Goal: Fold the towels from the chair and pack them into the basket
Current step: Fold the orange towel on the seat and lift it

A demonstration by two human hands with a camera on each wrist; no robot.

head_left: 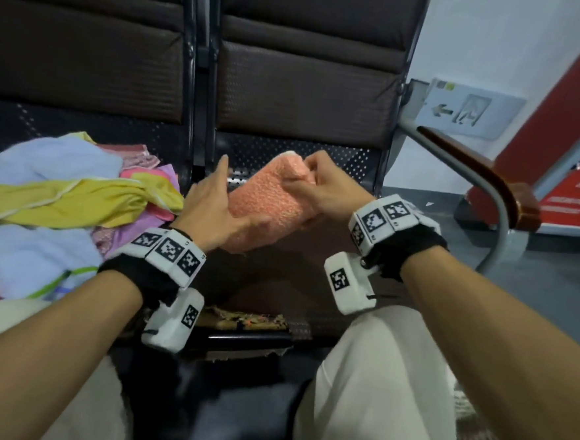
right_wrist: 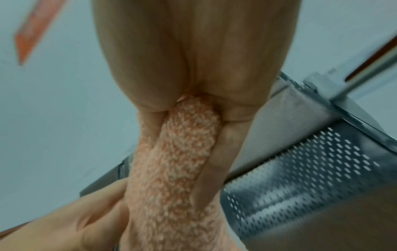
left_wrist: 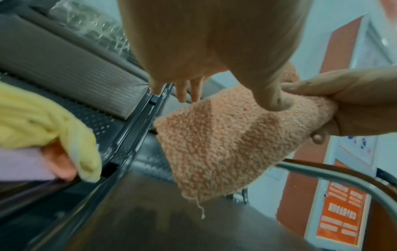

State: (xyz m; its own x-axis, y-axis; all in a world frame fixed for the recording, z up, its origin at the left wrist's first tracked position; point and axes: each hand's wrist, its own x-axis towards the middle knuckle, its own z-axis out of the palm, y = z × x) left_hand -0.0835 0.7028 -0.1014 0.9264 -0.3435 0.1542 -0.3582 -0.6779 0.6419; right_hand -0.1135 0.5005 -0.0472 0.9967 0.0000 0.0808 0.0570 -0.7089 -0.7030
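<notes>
Chair (head_left: pixel 290 92) ahead, loose pile of towels (head_left: pixel 61 186) on the seat to my left; no basket in view. Orange towel (head_left: pixel 265 204), already folded small, held in the air above the seat: my right hand (head_left: pixel 325 191) pinches its far end, my left hand (head_left: pixel 214 207) lies flat-fingered along its side. Risk, as I judge it: only one pinch holds it, so the thick layers could slip and spring open.

Both forearms extend forward, the right hand (head_left: pixel 321 187) curled with thumb and fingers pinched closed, the left hand (head_left: pixel 213 211) flat with straight fingers.
</notes>
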